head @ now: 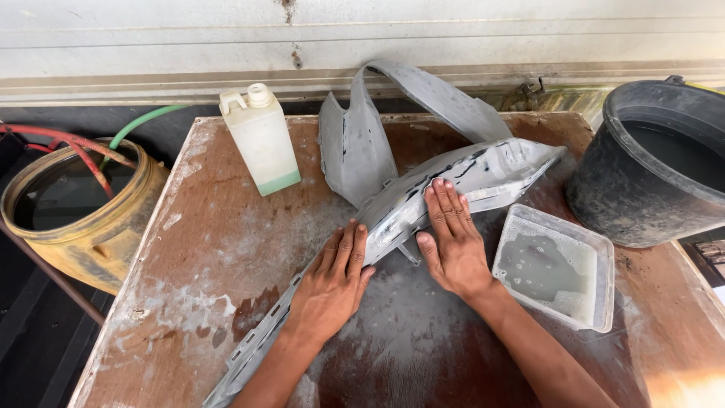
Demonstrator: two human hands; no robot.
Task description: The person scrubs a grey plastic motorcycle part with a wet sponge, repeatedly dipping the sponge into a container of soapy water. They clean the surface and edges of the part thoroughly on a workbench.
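A long grey plastic body panel [495,166], scuffed and dusty, lies diagonally across the wet brown table [211,227]. My left hand [332,279] presses flat on the panel's lower middle part, fingers together. My right hand [451,238] lies flat on the panel a little further up, fingers stretched toward its wide end. Whether anything sits under the right palm is hidden. A second curved grey panel piece [355,151] arches behind it.
A white plastic jug [263,140] with greenish liquid stands at the back left. A clear square tub [559,268] of cloudy water sits right of my right hand. A black bucket [649,162] of water is at the far right. A yellow drum [83,208] with hoses stands left of the table.
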